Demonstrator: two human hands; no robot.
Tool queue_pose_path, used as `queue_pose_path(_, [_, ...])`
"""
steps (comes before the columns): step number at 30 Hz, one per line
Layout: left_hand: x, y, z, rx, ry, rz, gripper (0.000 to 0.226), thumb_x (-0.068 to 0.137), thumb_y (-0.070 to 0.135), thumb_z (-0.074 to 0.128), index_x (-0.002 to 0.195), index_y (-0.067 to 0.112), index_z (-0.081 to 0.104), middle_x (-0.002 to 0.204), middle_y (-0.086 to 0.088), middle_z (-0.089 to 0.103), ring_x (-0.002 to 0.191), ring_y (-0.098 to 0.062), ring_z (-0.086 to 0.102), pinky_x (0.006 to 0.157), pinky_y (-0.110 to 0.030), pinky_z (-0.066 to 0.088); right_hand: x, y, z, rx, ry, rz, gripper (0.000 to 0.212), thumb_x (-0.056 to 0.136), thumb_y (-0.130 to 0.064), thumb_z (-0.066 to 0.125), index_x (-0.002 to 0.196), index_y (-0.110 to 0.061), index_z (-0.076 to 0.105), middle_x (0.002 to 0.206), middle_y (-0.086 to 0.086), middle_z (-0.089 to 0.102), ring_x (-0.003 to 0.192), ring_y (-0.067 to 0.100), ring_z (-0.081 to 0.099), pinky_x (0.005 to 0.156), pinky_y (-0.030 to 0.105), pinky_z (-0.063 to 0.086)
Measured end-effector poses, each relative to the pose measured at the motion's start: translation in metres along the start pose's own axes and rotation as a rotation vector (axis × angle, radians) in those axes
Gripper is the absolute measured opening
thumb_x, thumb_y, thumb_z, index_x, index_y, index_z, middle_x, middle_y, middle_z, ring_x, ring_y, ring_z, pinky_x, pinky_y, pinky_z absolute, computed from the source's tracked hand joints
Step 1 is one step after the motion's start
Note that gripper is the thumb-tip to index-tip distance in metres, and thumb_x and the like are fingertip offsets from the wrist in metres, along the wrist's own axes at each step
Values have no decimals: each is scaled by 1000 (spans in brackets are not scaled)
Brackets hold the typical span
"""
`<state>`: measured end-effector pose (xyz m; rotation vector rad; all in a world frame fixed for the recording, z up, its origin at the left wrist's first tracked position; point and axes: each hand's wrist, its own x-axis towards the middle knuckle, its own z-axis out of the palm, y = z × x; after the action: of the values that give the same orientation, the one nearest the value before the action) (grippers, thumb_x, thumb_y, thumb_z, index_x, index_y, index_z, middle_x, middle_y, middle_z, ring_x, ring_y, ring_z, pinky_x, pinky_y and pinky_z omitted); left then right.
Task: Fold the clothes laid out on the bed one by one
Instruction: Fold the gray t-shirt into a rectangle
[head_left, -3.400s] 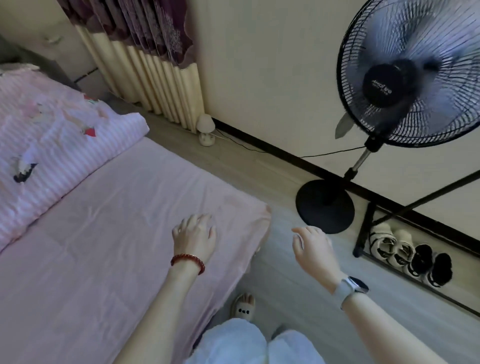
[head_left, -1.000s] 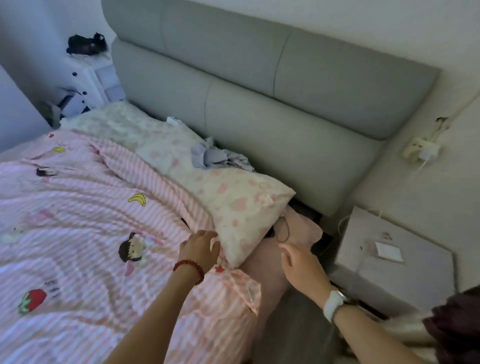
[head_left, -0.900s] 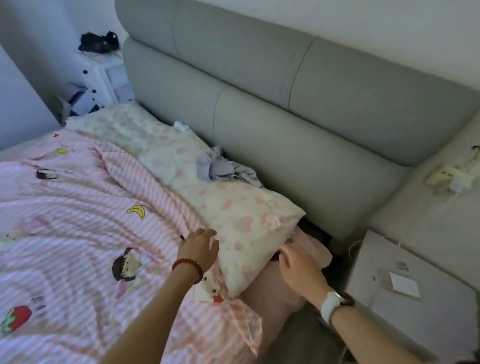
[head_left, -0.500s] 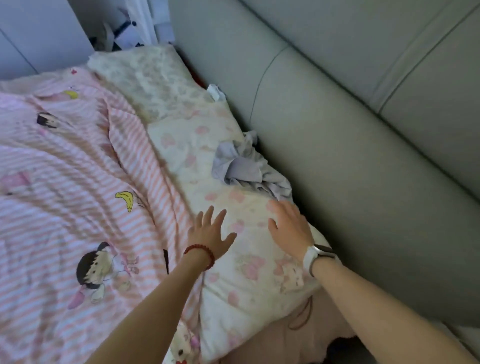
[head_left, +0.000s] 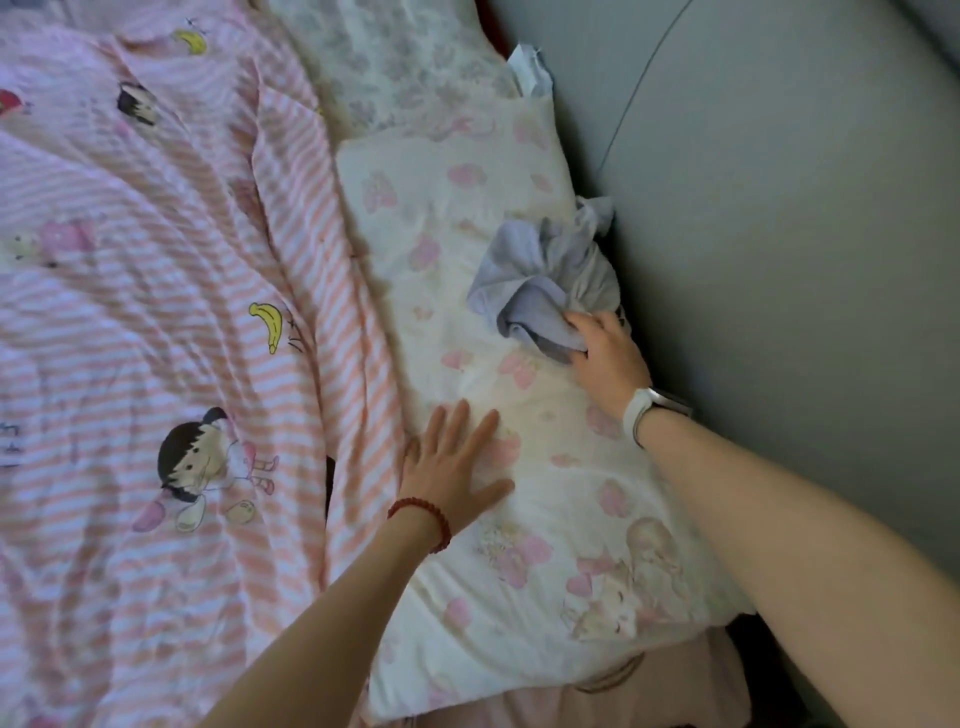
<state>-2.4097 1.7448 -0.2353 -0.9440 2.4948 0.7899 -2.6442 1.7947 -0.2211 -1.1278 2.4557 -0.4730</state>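
Her right hand (head_left: 605, 353) grips what looks like a crumpled grey garment (head_left: 545, 273), left hand (head_left: 452, 465) spread flat on the pillow (head_left: 493, 582).

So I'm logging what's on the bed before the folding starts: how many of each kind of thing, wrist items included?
Garments: 1, the grey one, in the right hand's grip
Pillows: 2, pink-flowered and grey-flowered
Quilts: 1, pink striped
Wrist items: 2, bracelet by the flat left hand, and watch
Total: 6
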Motion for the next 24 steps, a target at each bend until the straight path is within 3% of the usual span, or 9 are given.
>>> queue_pose_path(4, [-21,0,-22,-351,151,-40,57,91,42,52,142,26,33,151,1,26,137,-17,27,109,-30,26,-27,-30,-7,217,124,-50,26,91,-7,51,115,-1,61,108,23,55,97,35,52,71,25,30])
queue_pose_path(8, [-65,-13,-48,-813,380,-218,27,91,22,56,118,16,57,121,-5,56,109,-20,56,83,-16,46,-74,-75,-25,447,149,-86,22,90,-6,58,110,0,62,97,12,54,87,22,52,71,13,32])
queue_pose_path(9, [-78,-19,-55,-892,404,-252,21,92,19,56,113,16,59,114,-5,60,104,-21,59,80,-17,47,-87,-87,-28,492,136,-91,23,89,-6,58,112,0,61,98,10,52,87,20,52,70,9,33])
queue_pose_path(13, [-132,-59,-89,-1015,511,-308,10,93,14,54,98,19,60,98,-5,64,99,-29,62,88,-43,50,-135,-152,-28,637,-9,-122,23,90,-7,58,112,-9,60,106,8,56,90,7,55,75,2,38])
queue_pose_path(17, [-194,-112,-124,-1044,592,-297,17,93,17,53,109,20,58,109,-6,63,103,-26,61,92,-45,49,-177,-250,-16,750,-127,-255,26,87,-4,62,100,-25,55,96,-9,60,86,-13,56,72,2,41])
queue_pose_path(21, [-257,-173,-162,-1106,550,-138,34,92,17,58,125,21,50,124,-2,58,109,-18,57,92,-37,48,-201,-363,4,763,-187,-407,23,89,-4,59,104,-21,56,94,-16,60,85,-14,57,72,4,42])
queue_pose_path(24, [-300,-230,-198,-1032,573,-51,25,91,14,58,115,9,56,105,-11,66,96,-22,64,85,-39,52,-214,-451,20,755,-194,-495,21,90,-4,57,107,-17,57,96,-12,61,87,-13,57,75,7,44])
